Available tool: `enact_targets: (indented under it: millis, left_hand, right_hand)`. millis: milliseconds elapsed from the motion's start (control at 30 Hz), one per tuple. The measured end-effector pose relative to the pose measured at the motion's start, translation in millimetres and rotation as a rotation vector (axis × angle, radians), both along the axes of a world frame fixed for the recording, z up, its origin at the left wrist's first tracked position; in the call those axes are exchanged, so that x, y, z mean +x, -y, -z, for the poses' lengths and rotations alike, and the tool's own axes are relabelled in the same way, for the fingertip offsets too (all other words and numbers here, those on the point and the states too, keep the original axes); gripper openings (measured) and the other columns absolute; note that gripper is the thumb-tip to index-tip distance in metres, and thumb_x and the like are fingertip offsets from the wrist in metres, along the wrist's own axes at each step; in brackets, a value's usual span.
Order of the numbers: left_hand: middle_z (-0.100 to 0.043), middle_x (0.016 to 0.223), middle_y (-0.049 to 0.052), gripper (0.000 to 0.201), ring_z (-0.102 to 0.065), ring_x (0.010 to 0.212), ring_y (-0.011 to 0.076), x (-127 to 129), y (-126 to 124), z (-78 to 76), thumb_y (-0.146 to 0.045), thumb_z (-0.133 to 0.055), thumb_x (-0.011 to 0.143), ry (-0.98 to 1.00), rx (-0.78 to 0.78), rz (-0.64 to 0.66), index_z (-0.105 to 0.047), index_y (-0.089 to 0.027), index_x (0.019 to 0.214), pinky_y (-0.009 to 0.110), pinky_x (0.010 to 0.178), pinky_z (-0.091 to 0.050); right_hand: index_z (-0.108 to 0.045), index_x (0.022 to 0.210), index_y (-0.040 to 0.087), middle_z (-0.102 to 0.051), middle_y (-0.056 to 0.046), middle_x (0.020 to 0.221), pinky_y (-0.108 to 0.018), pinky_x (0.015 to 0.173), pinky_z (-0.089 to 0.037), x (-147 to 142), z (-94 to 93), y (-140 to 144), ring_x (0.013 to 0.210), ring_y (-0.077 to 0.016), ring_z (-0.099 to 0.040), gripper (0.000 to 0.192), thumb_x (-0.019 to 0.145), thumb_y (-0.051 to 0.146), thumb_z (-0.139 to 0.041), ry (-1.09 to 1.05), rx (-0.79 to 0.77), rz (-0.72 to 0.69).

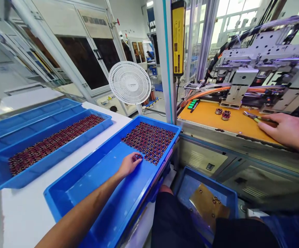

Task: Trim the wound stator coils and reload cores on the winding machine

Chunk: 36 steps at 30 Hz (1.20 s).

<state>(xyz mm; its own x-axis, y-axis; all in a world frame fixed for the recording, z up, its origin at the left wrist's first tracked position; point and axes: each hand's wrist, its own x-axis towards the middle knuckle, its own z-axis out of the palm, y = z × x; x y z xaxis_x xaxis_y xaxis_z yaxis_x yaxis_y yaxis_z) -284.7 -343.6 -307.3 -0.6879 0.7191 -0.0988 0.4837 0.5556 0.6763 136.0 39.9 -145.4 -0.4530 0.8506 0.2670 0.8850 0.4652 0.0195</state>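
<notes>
My left hand [130,164] is inside the long blue tray [87,184], thumb and fingertips closed on a small wound stator [138,156] at the edge of the packed rows. Several dark red and copper-toned stators [149,139] fill the tray's far end. Over the machine's orange worktop [208,120], my right hand [287,129] is wrapped round a pair of pliers [254,117], whose jaws point left. Left of the jaws, short stacks of stators [226,115] stand on the worktop.
Another blue tray [51,151] of stators lies to the left on the white table [22,210]. A white fan [130,82] stands behind. Machine heads [238,86] overhang the worktop, where a marker [194,106] lies. A lower blue bin [232,196] holds loose stators.
</notes>
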Motion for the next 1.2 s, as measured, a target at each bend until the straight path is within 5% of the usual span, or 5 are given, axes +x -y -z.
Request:
enact_targets:
  millis: [433, 633, 900, 1067, 1200]
  left_hand:
    - [-0.064, 0.082, -0.001, 0.046, -0.061, 0.064, 0.0145, 13.8, -4.8, 1.2, -0.039, -0.069, 0.079, -0.194, 0.079, 0.018, -0.057, -0.017, 0.118, 0.032, 0.068, -0.053]
    - [-0.060, 0.067, -0.002, 0.055, -0.058, 0.054, 0.0214, 33.0, -17.1, -51.1, -0.046, -0.069, 0.060, -0.303, 0.163, 0.014, -0.059, -0.020, 0.108, 0.033, 0.056, -0.048]
    - [-0.072, 0.102, 0.006, 0.048, -0.066, 0.091, 0.0231, 156.4, -155.9, -155.2, -0.035, -0.069, 0.080, -0.369, 0.399, 0.313, -0.060, -0.019, 0.124, 0.036, 0.090, -0.050]
    - [-0.069, 0.112, 0.008, 0.040, -0.066, 0.101, 0.0228, 228.6, -251.8, -163.3, -0.032, -0.066, 0.088, -0.282, 0.390, 0.253, -0.058, -0.016, 0.125, 0.045, 0.092, -0.052]
    - [-0.063, 0.125, 0.010, 0.038, -0.063, 0.109, 0.0256, 251.3, -287.8, -163.9, -0.035, -0.062, 0.092, -0.195, 0.409, 0.108, -0.058, -0.017, 0.125, 0.050, 0.093, -0.053]
  right_hand:
    - [-0.069, 0.120, 0.006, -0.065, -0.019, 0.127, -0.033, 0.092, -0.044, -4.4, -7.4, 15.5, 0.114, -0.0282, -0.061, 0.040, 0.091, 0.032, -0.057, -0.095, 0.018, -0.033]
    - [-0.070, 0.112, 0.011, -0.069, -0.014, 0.118, -0.032, 0.093, -0.047, -0.5, -5.2, 15.8, 0.109, -0.0250, -0.064, 0.031, 0.092, 0.030, -0.057, -0.105, 0.025, -0.086]
    - [-0.062, 0.116, 0.014, -0.063, -0.009, 0.119, -0.044, 0.094, -0.052, 4.4, -6.2, 13.7, 0.107, -0.0215, -0.062, 0.030, 0.097, 0.037, -0.059, -0.121, -0.015, -0.187]
    - [-0.061, 0.118, 0.015, -0.062, -0.009, 0.120, -0.043, 0.092, -0.054, 7.5, -4.7, 13.4, 0.106, -0.0211, -0.062, 0.029, 0.097, 0.036, -0.058, -0.159, -0.034, -0.212]
    - [-0.060, 0.119, 0.016, -0.061, -0.009, 0.121, -0.042, 0.091, -0.054, 9.0, -1.6, 8.7, 0.106, -0.0209, -0.062, 0.030, 0.097, 0.036, -0.058, -0.173, -0.048, -0.196]
